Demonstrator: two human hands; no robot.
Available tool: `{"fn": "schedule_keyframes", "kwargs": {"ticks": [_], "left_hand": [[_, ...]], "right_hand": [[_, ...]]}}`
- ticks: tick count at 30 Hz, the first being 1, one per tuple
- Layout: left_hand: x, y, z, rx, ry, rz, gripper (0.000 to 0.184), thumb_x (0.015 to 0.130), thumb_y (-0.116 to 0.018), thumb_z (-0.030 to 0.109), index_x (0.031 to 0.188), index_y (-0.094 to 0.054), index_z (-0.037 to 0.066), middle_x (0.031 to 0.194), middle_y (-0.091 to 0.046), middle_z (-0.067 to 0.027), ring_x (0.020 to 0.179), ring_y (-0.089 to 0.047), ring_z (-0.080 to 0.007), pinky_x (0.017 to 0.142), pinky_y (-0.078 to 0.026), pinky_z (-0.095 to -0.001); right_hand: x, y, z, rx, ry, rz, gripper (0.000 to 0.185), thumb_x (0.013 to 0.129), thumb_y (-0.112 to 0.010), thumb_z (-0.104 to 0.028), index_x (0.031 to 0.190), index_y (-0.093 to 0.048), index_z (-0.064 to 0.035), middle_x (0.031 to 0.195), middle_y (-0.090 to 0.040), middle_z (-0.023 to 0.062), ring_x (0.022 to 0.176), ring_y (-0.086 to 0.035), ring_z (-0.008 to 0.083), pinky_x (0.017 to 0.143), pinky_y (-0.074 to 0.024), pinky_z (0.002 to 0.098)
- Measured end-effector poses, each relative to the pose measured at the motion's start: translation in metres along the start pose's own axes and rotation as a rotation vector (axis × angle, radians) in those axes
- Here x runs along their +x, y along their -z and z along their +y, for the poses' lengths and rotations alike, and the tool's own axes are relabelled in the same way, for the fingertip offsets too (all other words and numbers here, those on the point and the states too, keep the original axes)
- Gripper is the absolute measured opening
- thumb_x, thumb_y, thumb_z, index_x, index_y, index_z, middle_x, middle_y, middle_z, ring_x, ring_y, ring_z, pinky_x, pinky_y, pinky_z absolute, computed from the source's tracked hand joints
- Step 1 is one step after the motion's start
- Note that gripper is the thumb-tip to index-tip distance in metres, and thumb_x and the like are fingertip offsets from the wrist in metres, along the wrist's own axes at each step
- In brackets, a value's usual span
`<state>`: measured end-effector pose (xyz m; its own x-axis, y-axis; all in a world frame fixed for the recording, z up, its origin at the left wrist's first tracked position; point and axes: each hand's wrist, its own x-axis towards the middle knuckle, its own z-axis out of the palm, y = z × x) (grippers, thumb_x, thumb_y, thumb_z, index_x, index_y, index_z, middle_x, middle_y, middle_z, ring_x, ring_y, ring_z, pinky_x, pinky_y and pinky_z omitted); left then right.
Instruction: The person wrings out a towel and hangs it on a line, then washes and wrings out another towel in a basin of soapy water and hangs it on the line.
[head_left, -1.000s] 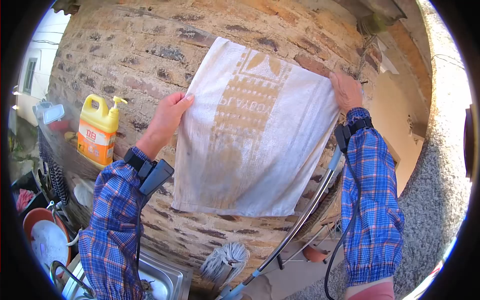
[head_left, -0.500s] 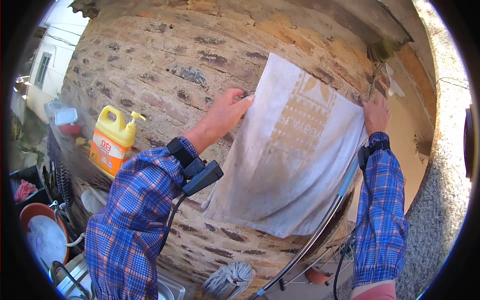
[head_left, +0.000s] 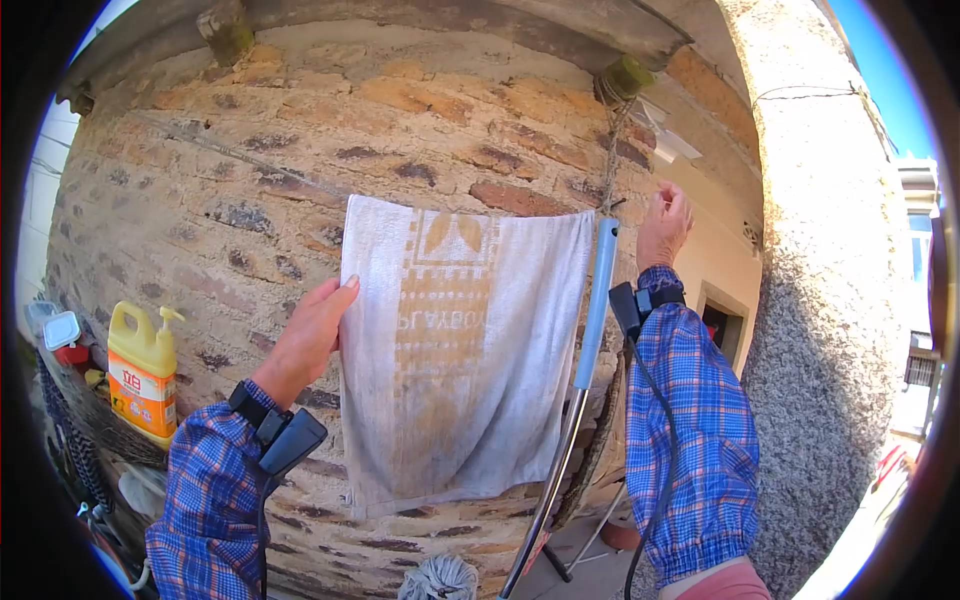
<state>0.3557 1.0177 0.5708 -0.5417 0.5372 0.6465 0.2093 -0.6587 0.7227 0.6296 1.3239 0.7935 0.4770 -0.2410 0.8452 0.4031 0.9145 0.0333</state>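
While your left hand (head_left: 303, 336) pinches the towel (head_left: 450, 370) at nine o'clock, seemingly steadying it, your right hand (head_left: 664, 226) hangs half-curled, empty.

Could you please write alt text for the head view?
A white, tan-patterned cloth towel hangs before a brown brick wall, the left hand touching its left edge. The raised right hand is clear of it; a yellow plastic pump bottle stands at far left.

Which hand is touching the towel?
The left hand, at the side edge of the towel. The right hand is apart from it, raised beyond the blue-ended pole.
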Motion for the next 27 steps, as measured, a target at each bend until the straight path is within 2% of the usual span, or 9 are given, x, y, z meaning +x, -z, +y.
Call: {"fn": "schedule_keyframes", "kwargs": {"ticks": [4, 6, 10, 12, 16, 18, 22, 24, 27], "left_hand": [[0.008, 0.012, -0.004, 0.031, 0.000, 0.051, 0.039, 0.100, -0.050, 0.035, 0.127, -0.055, 0.007, 0.107, -0.066, -0.0029, 0.087, -0.063, -0.0113, 0.072, -0.050, -0.0282], [0.012, 0.008, 0.004, 0.037, -0.017, 0.072, 0.038, 0.101, -0.049, 0.035, 0.126, -0.055, 0.007, 0.108, -0.065, -0.0030, 0.088, -0.064, -0.0127, 0.073, -0.052, -0.0293], [0.014, -0.002, 0.016, 0.030, -0.077, 0.107, 0.039, 0.100, -0.051, 0.033, 0.124, -0.058, 0.002, 0.101, -0.066, -0.0036, 0.084, -0.061, -0.0105, 0.070, -0.048, -0.0272], [0.016, -0.002, 0.012, 0.060, -0.076, 0.115, 0.038, 0.100, -0.051, 0.031, 0.123, -0.058, 0.001, 0.102, -0.067, -0.0039, 0.085, -0.061, -0.0102, 0.071, -0.049, -0.0274], [0.023, 0.003, -0.007, 0.175, -0.210, 0.068, 0.033, 0.101, -0.051, 0.027, 0.122, -0.058, 0.002, 0.107, -0.066, -0.0034, 0.092, -0.061, -0.0106, 0.079, -0.050, -0.0285], [0.020, -0.005, -0.009, 0.146, -0.218, 0.060, 0.032, 0.101, -0.050, 0.025, 0.121, -0.058, 0.001, 0.107, -0.066, -0.0031, 0.092, -0.061, -0.0096, 0.079, -0.050, -0.0284], [0.018, -0.019, -0.023, -0.035, -0.312, 0.000, 0.028, 0.102, -0.050, 0.021, 0.120, -0.058, 0.001, 0.105, -0.066, -0.0016, 0.090, -0.060, -0.0069, 0.076, -0.051, -0.0247], [0.025, -0.016, -0.045, 0.024, -0.323, 0.071, 0.028, 0.100, -0.055, 0.021, 0.120, -0.057, 0.001, 0.107, -0.065, -0.0010, 0.091, -0.057, -0.0075, 0.078, -0.050, -0.0265], [0.016, -0.026, -0.072, 0.084, -0.412, 0.141, 0.031, 0.099, -0.055, 0.023, 0.114, -0.057, -0.004, 0.102, -0.065, -0.0070, 0.094, -0.057, -0.0119, 0.081, -0.048, -0.0305]], "right_hand": [[0.015, -0.002, 0.052, 0.152, -0.418, 0.024, 0.021, 0.090, -0.059, -0.021, 0.105, -0.064, -0.0066, 0.095, -0.064, 0.0067, 0.091, -0.060, 0.0229, 0.080, -0.0466, 0.0361], [0.015, 0.000, 0.053, 0.378, -0.624, -0.388, 0.029, 0.091, -0.059, -0.027, 0.104, -0.062, -0.0021, 0.089, -0.063, 0.0071, 0.079, -0.060, 0.0197, 0.070, -0.0483, 0.0325], [0.004, -0.003, 0.011, 0.411, -0.599, -0.539, 0.035, 0.090, -0.059, -0.033, 0.102, -0.065, -0.0014, 0.088, -0.065, 0.0079, 0.078, -0.059, 0.0172, 0.069, -0.0481, 0.0311], [0.001, -0.010, 0.001, 0.494, -0.814, -0.719, 0.046, 0.088, -0.061, -0.042, 0.109, -0.067, -0.0015, 0.096, -0.068, 0.0105, 0.080, -0.059, 0.0169, 0.071, -0.0476, 0.0313], [0.001, 0.000, -0.010, 0.515, -0.831, -0.721, 0.047, 0.088, -0.063, -0.041, 0.114, -0.066, -0.0028, 0.103, -0.069, 0.0113, 0.085, -0.061, 0.0189, 0.075, -0.0486, 0.0335], [0.000, -0.008, 0.012, 0.352, -0.557, -0.749, 0.045, 0.087, -0.066, -0.042, 0.112, -0.064, -0.0044, 0.105, -0.067, 0.0116, 0.092, -0.063, 0.0222, 0.081, -0.0490, 0.0368], [-0.002, -0.012, -0.016, -0.065, 0.180, -0.099, 0.030, 0.076, -0.060, -0.011, 0.105, -0.065, -0.0134, 0.103, -0.065, 0.0094, 0.101, -0.060, 0.0304, 0.090, -0.0445, 0.0417], [-0.009, 0.000, -0.054, -0.133, 0.488, -0.280, 0.026, 0.078, -0.056, -0.008, 0.101, -0.065, -0.0164, 0.104, -0.063, 0.0043, 0.107, -0.055, 0.0257, 0.090, -0.0404, 0.0437], [-0.029, -0.015, -0.045, -0.213, 0.659, -0.578, 0.013, 0.086, -0.060, -0.020, 0.096, -0.067, -0.0164, 0.102, -0.061, 0.0010, 0.105, -0.053, 0.0238, 0.094, -0.0327, 0.0436]]}}
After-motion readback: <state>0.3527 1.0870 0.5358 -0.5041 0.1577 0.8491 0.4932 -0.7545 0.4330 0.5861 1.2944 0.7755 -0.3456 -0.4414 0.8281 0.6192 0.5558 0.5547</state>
